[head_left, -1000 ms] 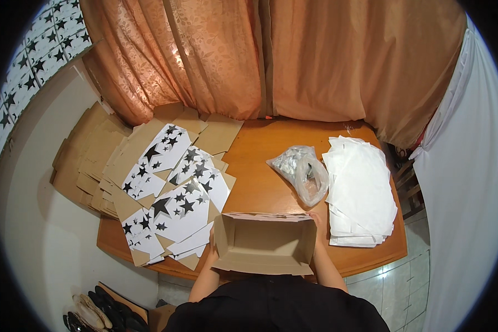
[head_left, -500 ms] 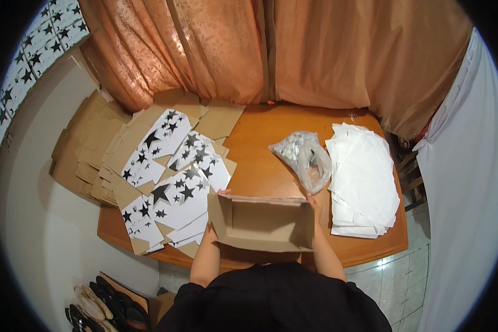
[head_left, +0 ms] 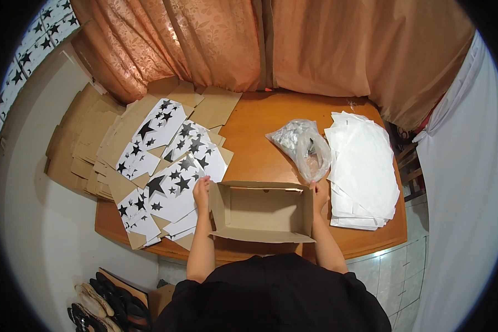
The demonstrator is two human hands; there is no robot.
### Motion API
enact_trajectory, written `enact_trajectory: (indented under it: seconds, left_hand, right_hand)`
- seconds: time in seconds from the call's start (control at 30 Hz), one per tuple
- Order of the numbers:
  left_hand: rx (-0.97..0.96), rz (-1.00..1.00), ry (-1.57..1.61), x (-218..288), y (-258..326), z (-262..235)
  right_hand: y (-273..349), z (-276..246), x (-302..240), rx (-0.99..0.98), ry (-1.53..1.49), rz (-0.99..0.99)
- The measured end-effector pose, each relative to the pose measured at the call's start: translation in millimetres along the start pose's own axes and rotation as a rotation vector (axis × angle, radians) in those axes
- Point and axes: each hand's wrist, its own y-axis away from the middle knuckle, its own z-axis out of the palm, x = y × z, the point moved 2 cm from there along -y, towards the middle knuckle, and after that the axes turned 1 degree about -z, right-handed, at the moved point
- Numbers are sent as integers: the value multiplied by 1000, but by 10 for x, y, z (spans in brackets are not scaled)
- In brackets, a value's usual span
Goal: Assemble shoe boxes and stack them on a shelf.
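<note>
Brown cardboard box (head_left: 265,213) between left fingers (head_left: 205,181) and right fingers (head_left: 314,187).

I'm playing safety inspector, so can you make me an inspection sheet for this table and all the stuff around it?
Surface: brown wooden table, curved near edge.
Job's things: open cardboard box, hollow side facing the camera, between both hands.
Clutter: flat brown cardboard pieces and star-printed white pieces overlapping at left; plastic bag, contents unclear; stack of white sheets at right.
Hands: right hand grips the box's far right corner; left hand beside its left end, grip unclear.
Cables: nothing seen.
Surroundings: orange curtains behind, white curtain right, shoes lower left.
</note>
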Motion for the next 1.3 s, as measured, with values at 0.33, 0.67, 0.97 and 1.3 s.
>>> enact_trajectory:
  seconds: [0.33,0.67,0.97,1.3]
  left_hand:
    - [-174,480,-246,1673,864,-2]
    - [27,720,-678,1985,979,205]
    - [-744,511,-516,2368,1307,266]
    - [-332,526,-910,1725,1193,253]
  right_hand:
    - [52,-467,-478,-92,-451,-32]
    - [385,-819,-1265,-449,44,-470]
    - [267,-696,-935,-372,-556,-215]
    - [201,-820,-717,-310,-710,-126]
